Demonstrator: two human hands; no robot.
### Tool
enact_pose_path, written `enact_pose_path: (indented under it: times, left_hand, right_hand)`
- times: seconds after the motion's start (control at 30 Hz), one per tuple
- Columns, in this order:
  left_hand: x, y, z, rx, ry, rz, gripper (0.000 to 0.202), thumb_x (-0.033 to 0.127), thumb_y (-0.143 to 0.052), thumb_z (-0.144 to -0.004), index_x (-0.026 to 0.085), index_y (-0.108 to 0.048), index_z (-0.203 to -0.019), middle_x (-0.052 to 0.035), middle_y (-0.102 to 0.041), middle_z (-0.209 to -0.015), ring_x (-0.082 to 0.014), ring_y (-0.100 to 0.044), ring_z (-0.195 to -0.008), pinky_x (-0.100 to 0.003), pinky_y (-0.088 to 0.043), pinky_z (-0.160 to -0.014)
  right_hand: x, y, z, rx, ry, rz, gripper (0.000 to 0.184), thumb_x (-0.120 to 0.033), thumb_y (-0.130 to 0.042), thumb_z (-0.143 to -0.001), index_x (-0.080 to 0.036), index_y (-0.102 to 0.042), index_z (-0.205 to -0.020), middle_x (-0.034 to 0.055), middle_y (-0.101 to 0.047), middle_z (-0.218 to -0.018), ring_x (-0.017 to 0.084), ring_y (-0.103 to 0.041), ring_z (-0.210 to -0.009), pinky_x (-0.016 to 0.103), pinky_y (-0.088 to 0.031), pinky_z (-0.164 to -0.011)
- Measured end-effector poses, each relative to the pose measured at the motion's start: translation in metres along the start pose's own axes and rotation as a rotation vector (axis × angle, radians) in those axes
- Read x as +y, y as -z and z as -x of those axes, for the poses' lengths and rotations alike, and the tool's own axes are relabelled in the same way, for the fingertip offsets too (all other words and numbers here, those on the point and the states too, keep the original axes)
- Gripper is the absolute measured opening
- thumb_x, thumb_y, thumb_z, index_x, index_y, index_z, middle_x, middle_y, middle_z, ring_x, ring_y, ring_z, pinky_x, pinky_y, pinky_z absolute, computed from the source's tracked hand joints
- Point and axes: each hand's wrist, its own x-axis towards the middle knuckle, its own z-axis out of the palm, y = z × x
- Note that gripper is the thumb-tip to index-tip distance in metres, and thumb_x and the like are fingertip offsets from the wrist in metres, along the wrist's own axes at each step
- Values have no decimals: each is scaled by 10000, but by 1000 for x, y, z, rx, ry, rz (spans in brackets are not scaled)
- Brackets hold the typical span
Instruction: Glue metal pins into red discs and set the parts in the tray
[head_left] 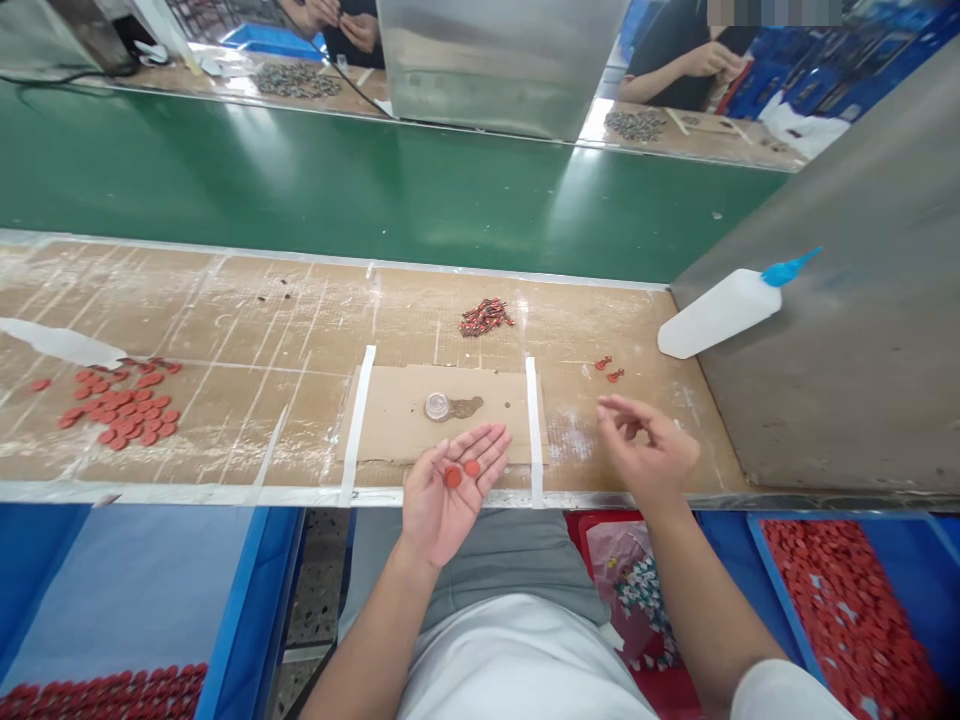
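My left hand (446, 495) lies palm up over the bench's front edge, with two round red discs (461, 472) resting on the palm. Just beyond it, a cardboard sheet (397, 420) is taped down between white tape strips, carrying a small round clear cup (437, 406) beside a brown stain. My right hand (649, 445) hovers above the bench with loosely curled fingers and nothing visible in them. Two small red pieces (609, 367) lie just beyond its fingertips. A heap of red and dark parts (486, 317) sits farther back, and loose red discs (120, 415) are spread at the left.
A white squeeze bottle (716, 312) with a blue nozzle lies at the right, against a metal panel (847, 330). A green belt (375, 190) runs behind the bench. Below it stand a tray of red discs (847, 620) and a blue bin (112, 640). A co-worker's hands (709, 60) show far back.
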Motion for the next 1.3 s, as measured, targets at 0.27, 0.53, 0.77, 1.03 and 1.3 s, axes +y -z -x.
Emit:
enact_pose_path:
  times: [0.27, 0.53, 0.77, 1.03, 1.3]
  left_hand:
    - [-6, -5, 0, -60, 1, 22, 458, 359, -462, -938, 64, -653, -1233, -189, -587, -1408, -282, -483, -1386, -396, -345, -1185]
    - [-8, -1, 7, -50, -33, -31, 413, 356, -506, -925, 97, -693, -1187, -164, -649, -1333, -262, -553, -1316, -361, -419, -1110]
    - [-17, 6, 9, -10, -145, -183, 283, 226, -698, -839, 154, -741, -1109, -91, -733, -1048, -146, -662, -913, -243, -490, -770]
    - [-27, 5, 9, -94, -167, -256, 311, 304, -823, -745, 201, -750, -1029, 18, -616, -681, -115, -585, -650, -295, -491, -672]
    - [-31, 7, 10, -64, -247, -196, 297, 368, -826, -739, 227, -708, -972, 23, -655, -735, -86, -539, -542, -287, -515, -560]
  right_hand:
    - [-74, -28, 41, -485, 353, -408, 345, -248, -791, -781, -306, -729, -1115, 25, -787, -901, 207, -723, -776, 364, -576, -739]
    - [-80, -39, 40, -572, 112, -527, 173, -280, -768, -808, -304, -786, -978, 30, -791, -856, 195, -722, -700, 364, -607, -717]
    - [-86, -37, 39, -597, -733, -945, 350, -396, -842, -716, -199, -762, -995, 62, -781, -776, 143, -648, -499, 221, -426, -380]
    - [-94, -35, 45, -627, -803, -985, 458, -403, -864, -685, -184, -686, -1046, 13, -719, -590, 125, -602, -450, 198, -397, -384]
    - [-100, -35, 51, -692, -776, -1044, 443, -410, -866, -680, -201, -696, -1032, -5, -702, -566, 151, -636, -483, 225, -457, -400]
